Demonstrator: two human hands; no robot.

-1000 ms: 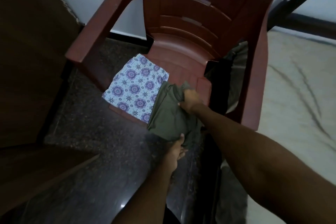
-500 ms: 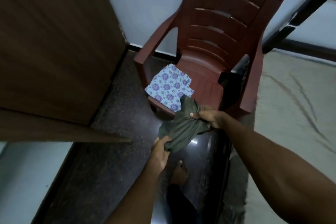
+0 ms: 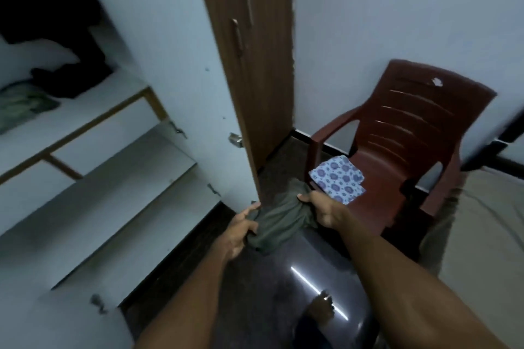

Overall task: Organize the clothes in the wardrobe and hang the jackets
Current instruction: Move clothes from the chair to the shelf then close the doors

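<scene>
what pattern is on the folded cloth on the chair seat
White with purple floral medallions, on the folded cloth lying on the chair; head view.

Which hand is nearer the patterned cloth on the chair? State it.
Right. The right hand grips the olive garment just beside the patterned cloth at the chair's front edge; the left hand holds the garment's far side, farther away.

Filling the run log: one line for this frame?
both hands grip olive garment | left hand | right hand | patterned cloth on chair | wardrobe open
</scene>
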